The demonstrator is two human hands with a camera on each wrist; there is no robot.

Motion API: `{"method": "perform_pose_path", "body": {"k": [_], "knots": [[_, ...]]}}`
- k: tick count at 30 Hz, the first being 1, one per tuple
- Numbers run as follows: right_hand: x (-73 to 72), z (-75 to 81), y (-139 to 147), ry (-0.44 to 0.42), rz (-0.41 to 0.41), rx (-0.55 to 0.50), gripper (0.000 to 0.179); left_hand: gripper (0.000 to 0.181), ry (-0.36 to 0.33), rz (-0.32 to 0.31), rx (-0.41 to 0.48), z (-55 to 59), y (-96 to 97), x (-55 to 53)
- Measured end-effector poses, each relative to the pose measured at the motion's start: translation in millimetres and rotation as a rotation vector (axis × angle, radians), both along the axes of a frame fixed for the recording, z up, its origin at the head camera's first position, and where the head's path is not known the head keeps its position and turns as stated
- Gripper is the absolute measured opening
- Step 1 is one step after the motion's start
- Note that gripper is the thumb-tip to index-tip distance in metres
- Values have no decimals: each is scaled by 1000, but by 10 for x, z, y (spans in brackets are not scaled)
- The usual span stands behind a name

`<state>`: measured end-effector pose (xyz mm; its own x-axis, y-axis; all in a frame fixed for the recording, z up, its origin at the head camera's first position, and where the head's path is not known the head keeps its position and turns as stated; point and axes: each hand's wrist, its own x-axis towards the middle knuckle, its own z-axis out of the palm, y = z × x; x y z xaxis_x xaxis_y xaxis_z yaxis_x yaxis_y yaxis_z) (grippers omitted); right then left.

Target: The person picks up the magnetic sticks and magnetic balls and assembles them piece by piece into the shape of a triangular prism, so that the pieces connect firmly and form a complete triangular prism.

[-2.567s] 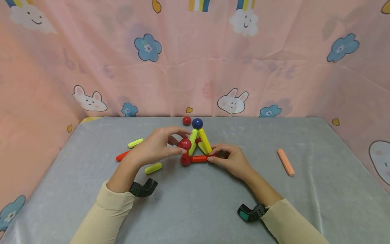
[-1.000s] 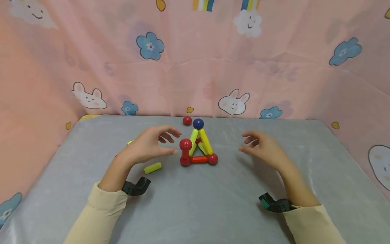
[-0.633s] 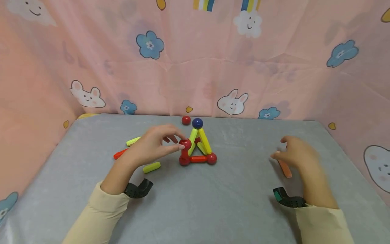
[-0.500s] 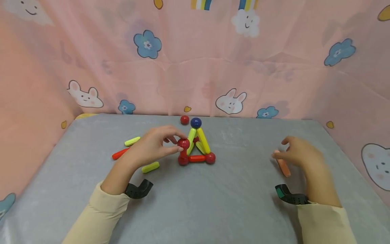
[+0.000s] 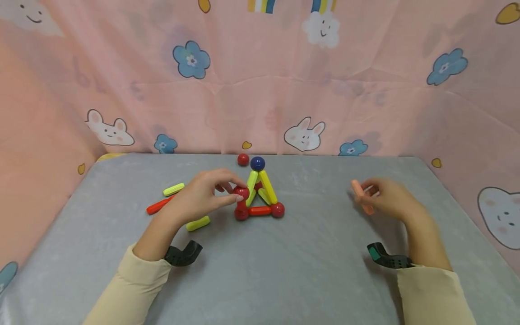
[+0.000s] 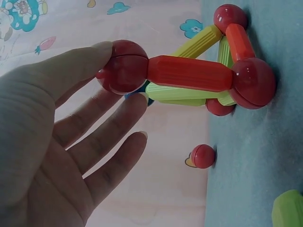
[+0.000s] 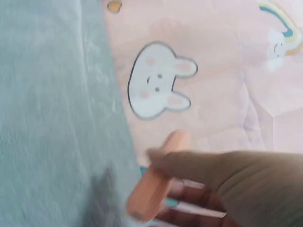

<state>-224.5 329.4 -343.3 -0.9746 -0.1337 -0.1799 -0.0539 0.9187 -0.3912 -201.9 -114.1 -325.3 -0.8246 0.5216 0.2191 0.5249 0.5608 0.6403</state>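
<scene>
Pink printed fabric backdrop stands behind a table draped in grey cloth. Left forearm, in a beige sleeve, angles inward; the wrist is bent and the left hand reaches over from the side, thumb and forefinger pinching a glossy red ball, remaining fingers loosely extended and apart. Right forearm, also sleeved, runs forward at the table's right; the right hand turns inward, pinching a peach-coloured ribbed rod between thumb and fingers. The peach rod is tilted and raised off the cloth, well apart from the triangular frame of coloured rods and balls near the table's middle. The pinched red ball tops an upright red rod at that frame's near left corner. Head view alone shows the blue ball fully, at the apex; in the left wrist view it is mostly hidden. Left wrist view shows the upright red rod clearly, ribs included, joining the upper ball to a lower red one. Right wrist view, blurred, shows a dark spot on the peach rod's end, too small to read in the head view.
</scene>
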Motion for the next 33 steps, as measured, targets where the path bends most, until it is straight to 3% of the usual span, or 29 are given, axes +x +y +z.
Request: {"method": "perform_pose_path", "body": {"k": [6, 10, 15, 19, 24, 33], "knots": [[15, 32, -479, 362, 49, -188, 44, 29, -29, 6, 5, 9, -7, 2], [39, 38, -900, 491, 168, -286, 31, 28, -42, 11, 5, 11, 1, -4], [141, -19, -1351, 541, 339, -311, 30, 27, -35, 20, -1, 15, 3, -12], [217, -88, -1622, 527, 407, -316, 29, 25, -28, 25, 6, 13, -2, -12], [258, -167, -1828, 562, 437, -285, 29, 23, -1, 16, 25, -6, -6, -9], [279, -300, -1943, 589, 400, -236, 33, 26, -1, 25, 12, -17, -11, -12]]}}
